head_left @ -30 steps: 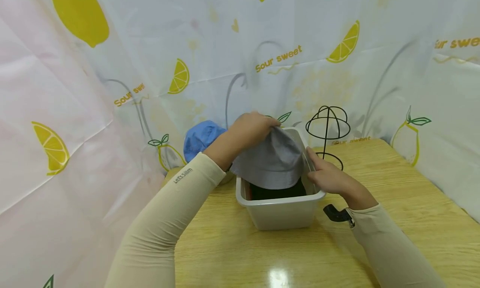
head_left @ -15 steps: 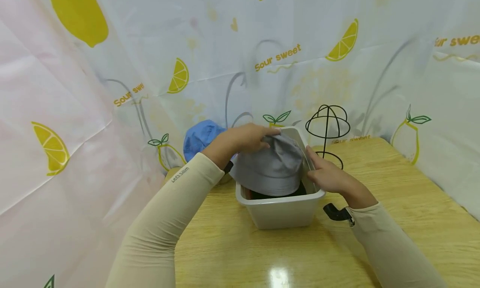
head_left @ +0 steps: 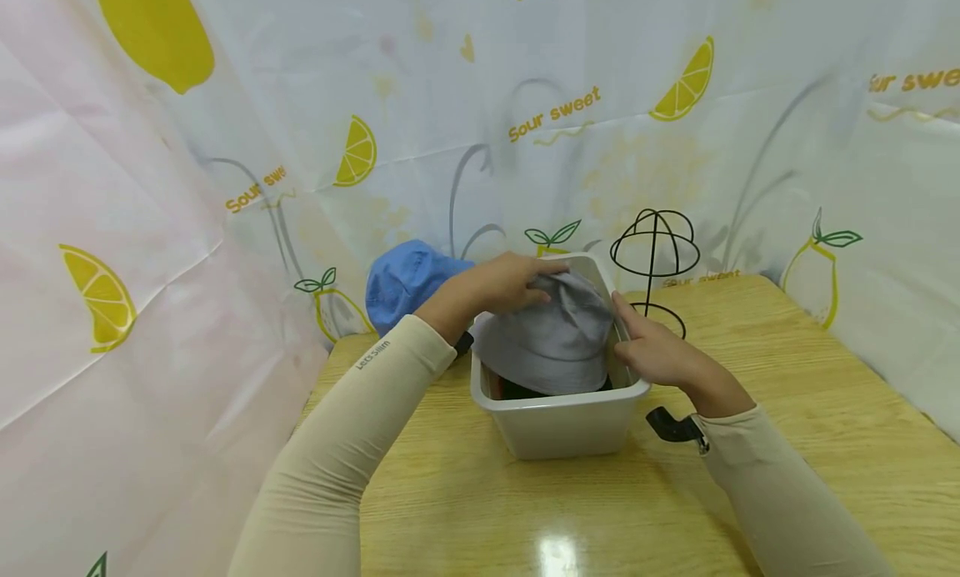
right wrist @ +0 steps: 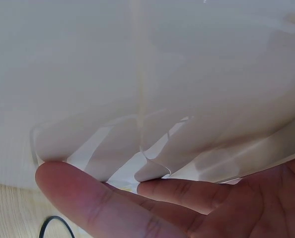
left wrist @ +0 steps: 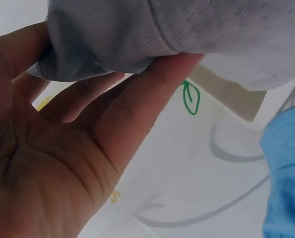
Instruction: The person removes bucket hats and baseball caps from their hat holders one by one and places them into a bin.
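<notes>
A grey bucket hat [head_left: 558,339] lies tilted in the mouth of a white plastic bin [head_left: 566,431], its brim pointing toward me. My left hand [head_left: 502,283] holds it by the crown; in the left wrist view the grey cloth [left wrist: 108,34] sits between thumb and fingers. Under the brim shows something black [head_left: 517,390], with a sliver of red at its left. My right hand [head_left: 660,348] rests at the bin's right side. In the right wrist view its fairly straight fingers [right wrist: 187,193] touch the glossy white wall [right wrist: 88,74].
Behind my left forearm is a blue hat [head_left: 408,281]; what bears it is hidden. A black wire hat stand [head_left: 654,260] stands right of the bin, near the back of the wooden table [head_left: 780,377]. A lemon-print cloth [head_left: 420,68] hangs behind and at the left.
The left hand has lowered the grey hat into the bin's mouth, then shifted slightly to the right with it. The right hand and the bin have stayed put.
</notes>
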Demonstrator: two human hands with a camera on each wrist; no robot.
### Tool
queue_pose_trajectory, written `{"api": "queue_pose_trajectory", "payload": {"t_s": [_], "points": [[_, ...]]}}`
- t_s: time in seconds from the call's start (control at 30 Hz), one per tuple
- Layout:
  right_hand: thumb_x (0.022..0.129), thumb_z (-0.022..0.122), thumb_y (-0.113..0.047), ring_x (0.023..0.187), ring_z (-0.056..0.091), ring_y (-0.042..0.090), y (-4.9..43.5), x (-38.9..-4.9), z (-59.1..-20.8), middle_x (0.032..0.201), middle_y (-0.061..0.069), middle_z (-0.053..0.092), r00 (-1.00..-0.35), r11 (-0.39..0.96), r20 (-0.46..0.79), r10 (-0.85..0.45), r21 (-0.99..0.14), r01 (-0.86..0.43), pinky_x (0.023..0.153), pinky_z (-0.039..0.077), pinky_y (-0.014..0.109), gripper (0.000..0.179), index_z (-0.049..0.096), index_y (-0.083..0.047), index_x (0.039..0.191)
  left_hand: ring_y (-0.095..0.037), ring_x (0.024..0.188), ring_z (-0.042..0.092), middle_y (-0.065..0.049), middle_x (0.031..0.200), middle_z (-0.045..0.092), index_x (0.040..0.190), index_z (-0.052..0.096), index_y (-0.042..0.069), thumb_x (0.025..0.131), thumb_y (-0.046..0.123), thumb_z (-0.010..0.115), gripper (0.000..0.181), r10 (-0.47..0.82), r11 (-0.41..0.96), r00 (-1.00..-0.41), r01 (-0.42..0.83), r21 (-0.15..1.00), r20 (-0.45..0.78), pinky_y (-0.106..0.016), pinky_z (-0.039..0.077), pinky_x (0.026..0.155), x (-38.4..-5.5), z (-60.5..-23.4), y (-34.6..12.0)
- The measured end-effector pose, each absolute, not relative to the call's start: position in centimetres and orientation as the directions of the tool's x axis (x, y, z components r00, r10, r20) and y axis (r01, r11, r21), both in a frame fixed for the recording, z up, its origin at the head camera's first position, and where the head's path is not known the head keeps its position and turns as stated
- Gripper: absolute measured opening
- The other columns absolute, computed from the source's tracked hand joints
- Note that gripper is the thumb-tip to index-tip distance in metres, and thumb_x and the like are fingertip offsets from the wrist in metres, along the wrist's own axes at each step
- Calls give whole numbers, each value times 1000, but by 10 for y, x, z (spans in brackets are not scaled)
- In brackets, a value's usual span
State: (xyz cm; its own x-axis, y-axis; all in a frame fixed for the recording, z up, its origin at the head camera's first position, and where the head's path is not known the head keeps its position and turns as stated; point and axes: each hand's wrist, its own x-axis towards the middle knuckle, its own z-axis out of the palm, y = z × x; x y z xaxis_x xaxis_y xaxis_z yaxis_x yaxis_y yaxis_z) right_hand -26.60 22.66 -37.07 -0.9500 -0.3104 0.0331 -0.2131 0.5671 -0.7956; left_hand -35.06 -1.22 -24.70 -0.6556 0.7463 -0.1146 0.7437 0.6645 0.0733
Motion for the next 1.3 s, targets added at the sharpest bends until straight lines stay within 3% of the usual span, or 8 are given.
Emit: {"api": "queue_pose_trajectory", "payload": {"t_s": [0.17,0.3,0.53,0.67,0.77,0.87,0.97,1.3], "points": [[101,42,-6,116,49,43,226,-266,-371,172,21,-9,-950,568,34,-312,-794,-215,100,35,54,85,-14,-10,165,-23,125,59,-9,154,54,161,40,28,105,29,63,61,749,662,-656,744,92,-90,-38,50,101,-354,-258,-10],[101,42,-5,138,32,44,226,-266,-371,172,21,-10,-949,560,39,-313,-799,-217,101,33,55,84,-13,-8,165,-24,138,54,-6,160,48,161,40,28,103,29,65,63,749,662,-658,739,125,-78,-39,48,108,-356,-266,-10],[102,42,-6,135,36,44,226,-266,-372,172,21,-9,-948,558,37,-317,-800,-218,101,34,55,84,-14,-9,165,-23,150,42,-1,166,39,163,36,24,98,33,72,75,781,624,-620,774,104,-78,-37,38,120,-360,-280,-7],[102,42,-7,95,54,38,226,-265,-371,172,22,-8,-948,570,33,-318,-792,-219,98,37,52,85,-15,-10,165,-25,151,40,-3,169,33,165,31,21,95,34,77,84,808,589,-579,798,127,-113,-36,37,121,-360,-285,-5],[102,42,-8,71,47,36,225,-265,-370,172,21,-9,-946,574,32,-322,-788,-221,95,38,50,85,-16,-10,164,-26,153,36,-7,170,29,165,27,19,93,34,79,91,821,570,-555,811,134,-136,-36,36,121,-359,-288,-4],[102,42,-8,101,55,42,225,-265,-370,172,21,-10,-945,574,37,-326,-786,-229,95,39,51,85,-16,-10,164,-25,156,30,-9,171,25,167,23,20,90,35,82,97,823,565,-545,814,135,-160,-36,33,123,-359,-290,-2],[102,42,-7,137,38,44,226,-265,-370,172,21,-10,-944,574,42,-327,-785,-233,97,39,52,85,-16,-10,164,-25,157,26,-11,172,21,168,18,24,89,39,83,103,815,573,-549,812,109,-185,-37,30,125,-359,-293,0],[105,40,-8,141,32,44,226,-266,-369,172,20,-11,-942,566,41,-332,-791,-234,101,33,54,82,-16,-8,164,-28,158,26,-16,173,13,168,13,30,84,44,86,112,776,602,-576,798,26,-256,-39,28,126,-359,-300,15]]}}
